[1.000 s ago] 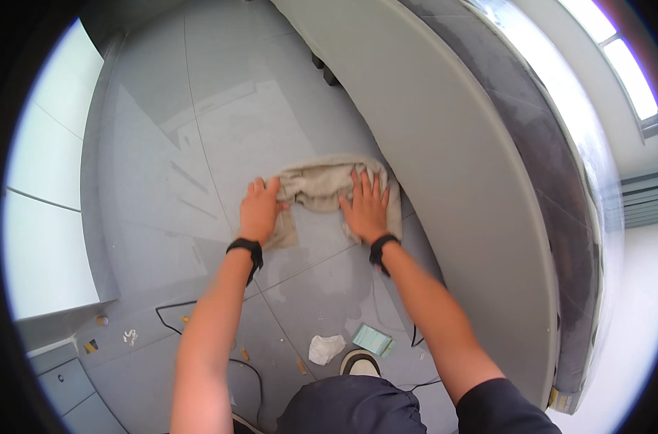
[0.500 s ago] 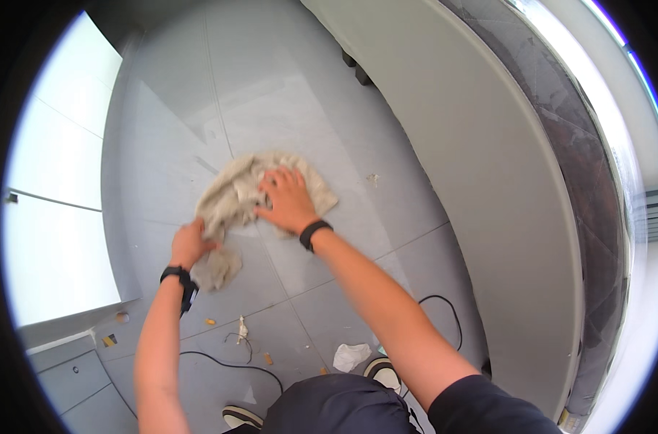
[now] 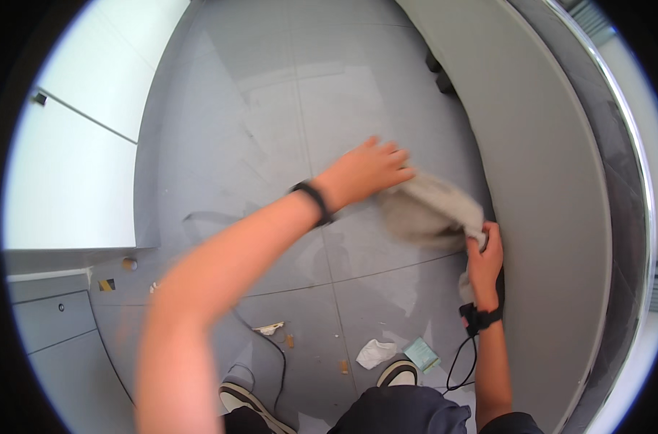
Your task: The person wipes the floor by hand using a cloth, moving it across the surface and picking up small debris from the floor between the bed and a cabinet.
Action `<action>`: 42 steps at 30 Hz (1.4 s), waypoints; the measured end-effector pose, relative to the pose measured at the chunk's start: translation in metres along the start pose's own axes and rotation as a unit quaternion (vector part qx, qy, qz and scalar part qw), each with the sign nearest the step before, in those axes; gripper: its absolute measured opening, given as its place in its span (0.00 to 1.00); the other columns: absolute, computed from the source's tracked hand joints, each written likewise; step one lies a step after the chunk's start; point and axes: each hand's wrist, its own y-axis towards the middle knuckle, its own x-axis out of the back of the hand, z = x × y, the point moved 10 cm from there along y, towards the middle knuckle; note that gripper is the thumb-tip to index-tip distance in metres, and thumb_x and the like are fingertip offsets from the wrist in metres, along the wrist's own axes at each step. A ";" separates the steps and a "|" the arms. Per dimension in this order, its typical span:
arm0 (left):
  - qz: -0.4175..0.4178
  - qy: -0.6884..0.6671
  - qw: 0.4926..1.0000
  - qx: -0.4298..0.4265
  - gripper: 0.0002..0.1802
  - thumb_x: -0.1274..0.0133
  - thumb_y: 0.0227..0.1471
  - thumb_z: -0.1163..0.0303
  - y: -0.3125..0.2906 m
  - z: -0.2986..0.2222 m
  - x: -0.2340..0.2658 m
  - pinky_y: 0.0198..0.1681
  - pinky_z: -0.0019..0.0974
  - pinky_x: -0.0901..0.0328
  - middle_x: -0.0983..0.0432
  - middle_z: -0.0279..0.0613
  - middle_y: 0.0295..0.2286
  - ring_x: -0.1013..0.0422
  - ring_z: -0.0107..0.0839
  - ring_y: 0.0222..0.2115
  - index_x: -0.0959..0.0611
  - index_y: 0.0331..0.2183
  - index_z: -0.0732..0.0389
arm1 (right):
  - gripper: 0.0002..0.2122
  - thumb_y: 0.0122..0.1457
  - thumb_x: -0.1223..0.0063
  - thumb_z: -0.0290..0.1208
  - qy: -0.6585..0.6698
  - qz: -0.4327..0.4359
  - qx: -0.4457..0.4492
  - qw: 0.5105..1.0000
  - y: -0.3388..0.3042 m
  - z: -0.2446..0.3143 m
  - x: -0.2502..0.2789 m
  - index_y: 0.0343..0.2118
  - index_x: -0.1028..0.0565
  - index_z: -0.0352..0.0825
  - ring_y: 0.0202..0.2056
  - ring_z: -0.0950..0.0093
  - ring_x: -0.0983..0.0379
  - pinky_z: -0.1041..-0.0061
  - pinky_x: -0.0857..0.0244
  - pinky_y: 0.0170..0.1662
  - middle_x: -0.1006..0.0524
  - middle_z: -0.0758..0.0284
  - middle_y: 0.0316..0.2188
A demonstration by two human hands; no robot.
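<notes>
A beige, crumpled cloth (image 3: 432, 211) stretches between my two hands above the grey tiled floor, partly blurred by motion. My left hand (image 3: 369, 172) grips its upper left end, fingers bent and slightly apart; the thumb is hidden. At the other end, beside the long grey panel, my right hand (image 3: 486, 259) is closed on a bunched part of the cloth, with a bit of fabric hanging below the fingers. Dark bands circle both wrists.
Crumpled white paper (image 3: 376, 354) and a pale green packet (image 3: 422, 354) lie near my shoes, among small brown scraps (image 3: 344, 367). A black cable (image 3: 280, 354) crosses the floor. White cabinets (image 3: 76, 173) stand left; a long grey panel (image 3: 553, 217) runs along the right.
The cloth has moved right, from the middle floor to beside the grey panel. Both hands moved right with it, the left now reaching across. The view has shifted, showing the green packet more fully.
</notes>
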 end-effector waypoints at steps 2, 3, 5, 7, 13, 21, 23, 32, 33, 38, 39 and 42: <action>0.030 -0.003 0.998 0.055 0.14 0.45 0.53 0.74 0.028 0.021 -0.058 0.48 0.39 0.33 0.27 0.35 0.39 0.30 0.34 0.45 0.19 0.43 0.49 | 0.20 0.62 0.44 0.39 -0.110 -0.007 0.071 0.991 0.025 -0.056 -0.057 0.56 0.27 0.40 0.57 0.53 0.34 0.56 0.40 0.59 0.30 0.57 0.58; 0.026 -0.003 0.997 0.066 0.14 0.45 0.53 0.74 0.027 0.028 -0.085 0.48 0.39 0.33 0.27 0.35 0.39 0.30 0.34 0.45 0.19 0.43 0.49 | 0.24 0.64 0.47 0.41 -0.212 -0.016 0.139 0.967 0.036 -0.061 -0.076 0.62 0.30 0.44 0.65 0.49 0.42 0.50 0.48 0.66 0.37 0.58 0.67; 0.027 -0.019 0.990 0.137 0.11 0.46 0.55 0.72 0.016 0.045 -0.127 0.51 0.38 0.33 0.26 0.33 0.40 0.30 0.35 0.47 0.17 0.40 0.49 | 0.26 0.69 0.57 0.48 -0.250 0.007 0.085 0.964 0.070 -0.069 -0.107 0.69 0.37 0.51 0.69 0.45 0.51 0.37 0.62 0.69 0.46 0.64 0.72; -0.010 -0.040 0.983 0.181 0.10 0.47 0.54 0.70 -0.012 0.077 -0.124 0.53 0.39 0.33 0.25 0.33 0.38 0.30 0.35 0.47 0.16 0.39 0.49 | 0.27 0.70 0.63 0.52 -0.251 0.038 0.065 0.965 0.108 -0.046 -0.141 0.69 0.39 0.53 0.70 0.47 0.53 0.35 0.64 0.68 0.47 0.67 0.73; 0.193 0.078 0.916 0.343 0.11 0.49 0.57 0.69 -0.223 0.250 -0.109 0.47 0.45 0.27 0.19 0.41 0.37 0.23 0.42 0.44 0.13 0.38 0.51 | 0.26 0.69 0.64 0.57 -0.150 0.152 0.280 0.936 0.133 0.158 -0.296 0.69 0.39 0.61 0.72 0.47 0.55 0.37 0.65 0.70 0.43 0.65 0.72; 0.379 0.079 0.820 0.422 0.11 0.46 0.54 0.71 -0.452 0.279 -0.026 0.44 0.48 0.27 0.17 0.50 0.34 0.21 0.50 0.38 0.13 0.39 0.57 | 0.25 0.68 0.61 0.53 -0.110 0.279 0.393 0.869 0.032 0.381 -0.410 0.66 0.34 0.58 0.73 0.57 0.56 0.43 0.67 0.72 0.46 0.70 0.73; 0.361 0.059 0.844 0.391 0.11 0.46 0.54 0.69 -0.449 0.260 -0.019 0.46 0.47 0.26 0.17 0.49 0.37 0.21 0.47 0.42 0.11 0.37 0.55 | 0.22 0.66 0.57 0.54 -0.126 0.310 0.438 0.834 0.010 0.392 -0.413 0.62 0.28 0.59 0.67 0.56 0.48 0.46 0.60 0.69 0.38 0.70 0.67; 0.519 -0.283 0.737 0.329 0.10 0.33 0.40 0.64 -0.500 0.038 -0.038 0.31 0.46 0.31 0.17 0.47 0.24 0.22 0.44 0.26 0.12 0.26 0.59 | 0.06 0.54 0.38 0.39 0.015 0.400 0.459 0.794 -0.152 0.309 -0.322 0.35 0.18 0.51 0.45 0.67 0.31 0.57 0.48 0.52 0.23 0.75 0.39; 0.533 -0.348 0.692 0.341 0.09 0.34 0.41 0.66 -0.504 -0.002 -0.040 0.26 0.44 0.34 0.20 0.44 0.19 0.26 0.38 0.20 0.13 0.24 0.61 | 0.05 0.53 0.38 0.37 0.020 0.400 0.461 0.792 -0.173 0.293 -0.307 0.33 0.19 0.51 0.44 0.68 0.31 0.57 0.48 0.51 0.24 0.75 0.36; 0.532 -0.557 0.511 0.382 0.10 0.39 0.52 0.68 -0.513 -0.186 -0.035 0.23 0.39 0.35 0.25 0.38 0.17 0.31 0.27 0.17 0.15 0.27 0.65 | 0.04 0.48 0.37 0.35 0.023 0.405 0.482 0.776 -0.271 0.229 -0.243 0.26 0.22 0.51 0.40 0.71 0.31 0.61 0.46 0.45 0.26 0.76 0.31; 0.548 -0.543 0.534 0.345 0.11 0.39 0.52 0.66 -0.495 -0.202 -0.031 0.23 0.40 0.35 0.25 0.38 0.17 0.31 0.27 0.17 0.16 0.27 0.65 | 0.05 0.47 0.36 0.35 0.018 0.407 0.484 0.774 -0.279 0.217 -0.231 0.25 0.23 0.51 0.39 0.72 0.31 0.62 0.46 0.45 0.26 0.76 0.30; 0.589 -0.492 0.586 0.259 0.14 0.41 0.54 0.61 -0.487 -0.204 -0.029 0.29 0.41 0.34 0.24 0.39 0.18 0.29 0.31 0.21 0.16 0.28 0.64 | 0.04 0.46 0.37 0.34 0.038 0.426 0.447 0.786 -0.283 0.204 -0.211 0.24 0.22 0.47 0.34 0.69 0.27 0.63 0.41 0.42 0.24 0.73 0.26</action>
